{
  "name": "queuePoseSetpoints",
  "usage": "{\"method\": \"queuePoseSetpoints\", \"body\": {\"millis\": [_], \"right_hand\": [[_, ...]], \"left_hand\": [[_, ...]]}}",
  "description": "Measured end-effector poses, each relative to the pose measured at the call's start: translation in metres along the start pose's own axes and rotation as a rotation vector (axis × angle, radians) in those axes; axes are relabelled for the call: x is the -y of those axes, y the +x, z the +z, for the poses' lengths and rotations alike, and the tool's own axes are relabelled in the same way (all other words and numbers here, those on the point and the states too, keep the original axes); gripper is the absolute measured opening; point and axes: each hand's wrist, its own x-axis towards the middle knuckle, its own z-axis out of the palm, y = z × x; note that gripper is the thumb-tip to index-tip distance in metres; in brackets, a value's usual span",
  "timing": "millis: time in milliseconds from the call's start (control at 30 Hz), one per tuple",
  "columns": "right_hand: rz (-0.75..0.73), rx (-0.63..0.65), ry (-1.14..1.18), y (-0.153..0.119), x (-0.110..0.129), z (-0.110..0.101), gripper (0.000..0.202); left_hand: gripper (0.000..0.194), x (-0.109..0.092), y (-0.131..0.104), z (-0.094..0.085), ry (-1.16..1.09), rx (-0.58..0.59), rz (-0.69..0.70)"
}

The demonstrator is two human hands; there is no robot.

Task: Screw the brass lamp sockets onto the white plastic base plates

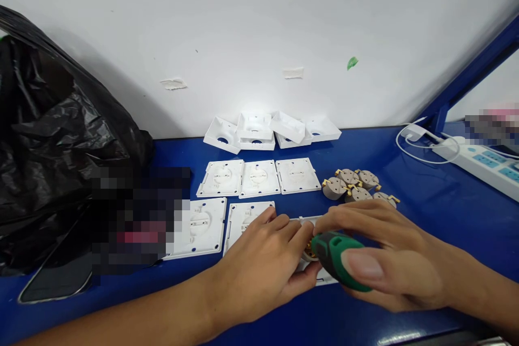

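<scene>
My right hand [399, 251] is wrapped around the green and black handle of a screwdriver [334, 254], thumb along its side; the tip is hidden. My left hand [271, 254] pinches a round part with brass contacts [310, 249], mostly covered by my fingers. That part rests on a white square plate [325, 278], which lies on the blue table. The screwdriver's front end points at the brass contacts. Just beyond my right hand sit several round grey-beige parts with brass tabs [347, 184].
More white square plates [259, 177] lie in rows, with white open boxes [254, 127] stacked against the wall. A black plastic bag [65, 119] and a phone-like dark slab [59, 278] are at left. A power strip [486, 159] with white cables stands at right.
</scene>
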Motion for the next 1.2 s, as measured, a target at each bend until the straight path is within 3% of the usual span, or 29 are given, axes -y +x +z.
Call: {"method": "queuePoseSetpoints", "body": {"millis": [200, 733, 900, 1067, 1200], "right_hand": [[0.031, 0.138, -0.056, 0.003, 0.003, -0.001, 0.035], [0.056, 0.085, -0.029, -0.004, 0.002, 0.002, 0.059], [0.139, 0.042, 0.022, -0.007, 0.001, 0.004, 0.044], [0.036, 0.059, -0.014, -0.003, 0.001, -0.002, 0.036], [0.055, 0.089, -0.052, -0.003, 0.002, -0.006, 0.036]], "left_hand": [[0.021, -0.001, 0.001, -0.004, -0.061, 0.03, -0.009], [0.016, -0.001, 0.0, 0.001, -0.064, 0.015, -0.012], [0.017, -0.001, 0.001, 0.001, -0.067, 0.025, -0.003], [0.016, -0.001, 0.001, 0.001, -0.061, 0.021, -0.012], [0.014, 0.0, 0.0, 0.001, -0.058, 0.02, -0.001]]}}
